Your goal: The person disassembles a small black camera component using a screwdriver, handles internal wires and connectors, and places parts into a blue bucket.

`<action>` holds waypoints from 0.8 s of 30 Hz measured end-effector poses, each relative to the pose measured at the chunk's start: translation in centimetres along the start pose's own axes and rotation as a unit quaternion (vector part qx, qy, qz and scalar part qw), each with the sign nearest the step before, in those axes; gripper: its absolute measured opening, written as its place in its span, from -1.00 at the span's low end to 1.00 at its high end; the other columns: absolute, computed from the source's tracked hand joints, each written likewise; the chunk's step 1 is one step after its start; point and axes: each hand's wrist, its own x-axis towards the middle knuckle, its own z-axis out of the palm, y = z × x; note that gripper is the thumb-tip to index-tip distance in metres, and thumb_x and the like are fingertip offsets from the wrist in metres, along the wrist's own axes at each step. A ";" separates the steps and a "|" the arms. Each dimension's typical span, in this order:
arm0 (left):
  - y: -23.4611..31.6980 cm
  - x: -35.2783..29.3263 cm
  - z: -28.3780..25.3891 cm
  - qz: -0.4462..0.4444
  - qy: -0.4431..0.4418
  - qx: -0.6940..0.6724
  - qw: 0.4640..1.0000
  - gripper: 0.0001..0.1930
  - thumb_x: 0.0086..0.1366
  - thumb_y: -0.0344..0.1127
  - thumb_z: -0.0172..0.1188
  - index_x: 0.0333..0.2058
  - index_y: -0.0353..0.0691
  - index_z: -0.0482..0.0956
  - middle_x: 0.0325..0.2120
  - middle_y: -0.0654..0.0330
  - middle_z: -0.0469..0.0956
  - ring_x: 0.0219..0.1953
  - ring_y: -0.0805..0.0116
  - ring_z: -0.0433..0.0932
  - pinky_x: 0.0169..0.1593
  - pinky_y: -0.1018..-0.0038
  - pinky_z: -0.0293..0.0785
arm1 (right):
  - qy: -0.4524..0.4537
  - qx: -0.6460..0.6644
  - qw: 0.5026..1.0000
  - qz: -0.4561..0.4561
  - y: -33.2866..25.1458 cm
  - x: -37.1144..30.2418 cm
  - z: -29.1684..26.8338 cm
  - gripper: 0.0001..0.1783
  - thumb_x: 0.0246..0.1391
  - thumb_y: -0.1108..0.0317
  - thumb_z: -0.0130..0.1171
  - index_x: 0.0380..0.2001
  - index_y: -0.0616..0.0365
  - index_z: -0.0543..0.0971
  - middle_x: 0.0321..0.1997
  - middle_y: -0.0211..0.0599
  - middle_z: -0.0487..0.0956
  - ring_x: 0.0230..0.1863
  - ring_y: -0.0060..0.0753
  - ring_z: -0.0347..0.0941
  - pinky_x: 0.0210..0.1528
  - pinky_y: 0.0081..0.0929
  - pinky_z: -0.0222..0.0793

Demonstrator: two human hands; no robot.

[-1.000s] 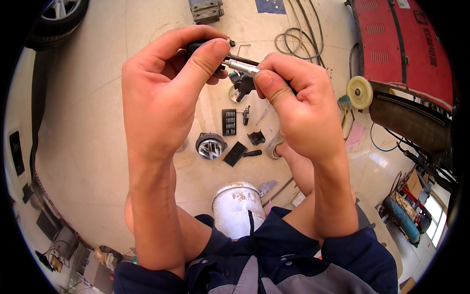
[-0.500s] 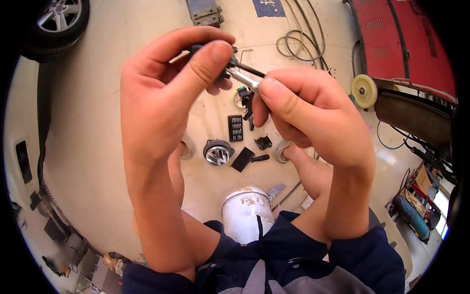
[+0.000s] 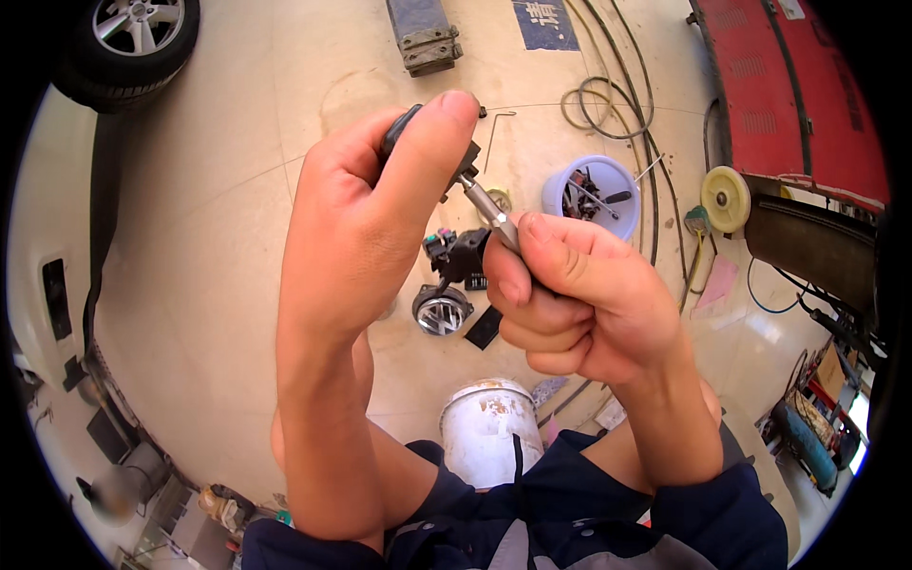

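My left hand (image 3: 356, 228) is closed around a small black plastic part (image 3: 469, 160), its thumb pressed along the top. Most of that part is hidden by the fingers. My right hand (image 3: 598, 304) grips a screwdriver with a silver bit shaft (image 3: 490, 211); the fingers cover its handle. The shaft's tip meets the lower edge of the black part. Below the shaft, between my hands, a larger black piece with connectors (image 3: 461, 255) shows; whether it hangs or lies on the floor I cannot tell.
On the floor are a round car emblem unit (image 3: 443, 312), a flat black case (image 3: 484, 328) and a hex key (image 3: 492, 138). A lilac bucket (image 3: 622, 176) holds tools and loose pieces. Hoses (image 3: 646, 142) run behind it. A white bucket (image 3: 488, 427) stands between my legs.
My right hand has dropped lower, and the screwdriver shaft slants more steeply. The view has shifted, and the lilac bucket and more of the floor have come out from behind my right hand.
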 end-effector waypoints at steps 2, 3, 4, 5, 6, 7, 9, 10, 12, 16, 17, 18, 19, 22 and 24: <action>0.1 -0.1 -0.3 -0.028 0.018 -0.011 0.999 -0.62 0.27 -0.12 0.19 -0.66 -0.14 0.37 -0.70 0.55 0.18 -0.61 0.72 0.05 -0.54 0.61 -0.09 | -0.018 0.004 1.000 0.004 0.2 0.2 0.5 -0.62 0.39 0.11 -0.24 -0.37 0.16 0.39 -0.71 -0.67 0.05 -0.73 -0.78 -0.18 -0.74 -0.68 -0.29; 0.1 -0.2 -0.4 -0.042 0.026 -0.016 0.999 -0.61 0.27 -0.11 0.19 -0.67 -0.12 0.35 -0.71 0.55 0.17 -0.62 0.72 0.03 -0.55 0.61 -0.10 | -0.027 0.006 1.000 0.004 0.3 0.3 0.8 -0.62 0.39 0.13 -0.27 -0.37 0.17 0.37 -0.72 -0.66 0.04 -0.74 -0.78 -0.18 -0.76 -0.68 -0.29; -0.2 -0.1 -0.5 -0.038 0.022 -0.049 0.998 -0.60 0.26 -0.11 0.19 -0.68 -0.10 0.33 -0.72 0.55 0.14 -0.64 0.72 0.01 -0.56 0.59 -0.12 | -0.014 0.011 1.000 0.006 0.3 0.3 1.4 -0.62 0.39 0.12 -0.27 -0.36 0.17 0.37 -0.72 -0.66 0.04 -0.74 -0.78 -0.18 -0.76 -0.68 -0.29; -0.9 0.1 -0.4 -0.036 0.016 -0.083 0.996 -0.59 0.26 -0.11 0.18 -0.70 -0.08 0.30 -0.74 0.55 0.12 -0.66 0.72 -0.02 -0.57 0.58 -0.14 | 0.000 0.017 1.000 0.005 0.3 0.3 1.8 -0.62 0.39 0.12 -0.27 -0.36 0.16 0.37 -0.72 -0.65 0.04 -0.74 -0.78 -0.18 -0.76 -0.68 -0.29; -1.2 0.3 -0.3 -0.033 0.010 -0.116 0.993 -0.58 0.25 -0.10 0.18 -0.71 -0.06 0.27 -0.76 0.55 0.10 -0.67 0.71 -0.05 -0.58 0.57 -0.16 | 0.014 0.023 1.000 0.005 0.4 0.4 2.1 -0.62 0.39 0.11 -0.26 -0.36 0.16 0.37 -0.72 -0.65 0.04 -0.74 -0.77 -0.18 -0.76 -0.68 -0.29; -1.3 0.4 0.0 -0.042 0.024 -0.118 0.992 -0.57 0.25 -0.11 0.18 -0.72 -0.05 0.24 -0.77 0.55 0.08 -0.68 0.71 -0.07 -0.59 0.56 -0.17 | 0.028 0.023 0.999 -0.001 0.5 0.6 2.1 -0.62 0.39 0.11 -0.26 -0.37 0.16 0.37 -0.72 -0.65 0.04 -0.74 -0.77 -0.18 -0.76 -0.68 -0.29; -1.3 0.5 0.6 -0.061 0.054 -0.122 0.989 -0.55 0.25 -0.13 0.17 -0.74 -0.03 0.18 -0.79 0.54 0.04 -0.71 0.70 -0.11 -0.60 0.54 -0.20 | 0.056 0.022 0.998 -0.012 0.7 0.9 2.1 -0.61 0.39 0.10 -0.25 -0.38 0.16 0.38 -0.73 -0.66 0.05 -0.75 -0.78 -0.18 -0.76 -0.68 -0.28; -1.4 0.6 0.7 -0.063 0.056 -0.130 0.988 -0.54 0.25 -0.15 0.16 -0.74 -0.02 0.16 -0.79 0.54 0.05 -0.71 0.69 -0.11 -0.61 0.54 -0.21 | 0.055 0.013 0.998 -0.016 0.7 1.0 2.1 -0.61 0.39 0.10 -0.24 -0.38 0.15 0.38 -0.73 -0.66 0.05 -0.75 -0.78 -0.19 -0.76 -0.68 -0.28; -1.7 0.6 0.7 -0.057 0.060 -0.114 0.990 -0.55 0.25 -0.15 0.16 -0.74 -0.02 0.16 -0.80 0.53 0.05 -0.71 0.69 -0.11 -0.61 0.54 -0.21 | 0.056 -0.007 0.998 -0.025 0.6 0.9 1.8 -0.62 0.39 0.11 -0.23 -0.40 0.15 0.39 -0.73 -0.67 0.04 -0.75 -0.78 -0.19 -0.75 -0.68 -0.28; -1.9 0.7 0.8 -0.050 0.067 -0.089 0.993 -0.56 0.24 -0.15 0.16 -0.74 -0.02 0.17 -0.80 0.52 0.05 -0.71 0.69 -0.10 -0.61 0.54 -0.20 | 0.075 -0.036 0.996 -0.037 0.7 1.2 1.4 -0.63 0.37 0.15 -0.19 -0.43 0.15 0.40 -0.73 -0.68 0.03 -0.75 -0.79 -0.20 -0.74 -0.68 -0.28; -2.0 0.7 0.7 -0.050 0.069 -0.081 0.993 -0.56 0.24 -0.15 0.16 -0.73 -0.02 0.17 -0.80 0.52 0.05 -0.71 0.69 -0.10 -0.60 0.54 -0.20 | 0.081 -0.038 0.995 -0.039 0.7 1.5 1.3 -0.64 0.37 0.16 -0.17 -0.44 0.16 0.41 -0.73 -0.69 0.03 -0.74 -0.79 -0.20 -0.74 -0.68 -0.28; -2.1 0.8 0.6 -0.050 0.070 -0.073 0.994 -0.56 0.24 -0.16 0.16 -0.73 -0.02 0.17 -0.80 0.52 0.05 -0.71 0.69 -0.09 -0.60 0.54 -0.19 | 0.088 -0.039 0.995 -0.041 0.8 1.6 1.3 -0.64 0.36 0.17 -0.16 -0.45 0.16 0.41 -0.73 -0.69 0.03 -0.74 -0.79 -0.20 -0.74 -0.68 -0.28; -2.1 0.8 0.6 -0.050 0.070 -0.064 0.994 -0.57 0.24 -0.16 0.16 -0.73 -0.02 0.17 -0.80 0.52 0.05 -0.72 0.68 -0.09 -0.60 0.54 -0.19 | 0.094 -0.043 0.994 -0.040 0.8 1.7 1.2 -0.64 0.36 0.18 -0.14 -0.45 0.17 0.41 -0.73 -0.69 0.03 -0.74 -0.79 -0.20 -0.73 -0.68 -0.28; -2.2 0.7 1.1 -0.046 0.083 -0.033 0.995 -0.57 0.24 -0.17 0.15 -0.73 -0.03 0.18 -0.80 0.50 0.06 -0.72 0.68 -0.08 -0.60 0.55 -0.18 | 0.113 -0.056 0.991 -0.041 0.6 1.7 0.7 -0.65 0.34 0.18 -0.10 -0.48 0.18 0.42 -0.73 -0.69 0.05 -0.74 -0.79 -0.18 -0.73 -0.68 -0.28; -1.9 0.3 1.0 -0.048 0.105 -0.040 0.993 -0.58 0.24 -0.17 0.15 -0.73 -0.03 0.18 -0.79 0.49 0.07 -0.73 0.67 -0.07 -0.61 0.54 -0.17 | 0.113 -0.067 0.991 -0.040 0.9 2.1 0.9 -0.64 0.33 0.19 -0.08 -0.49 0.18 0.42 -0.74 -0.69 0.07 -0.74 -0.79 -0.17 -0.72 -0.68 -0.28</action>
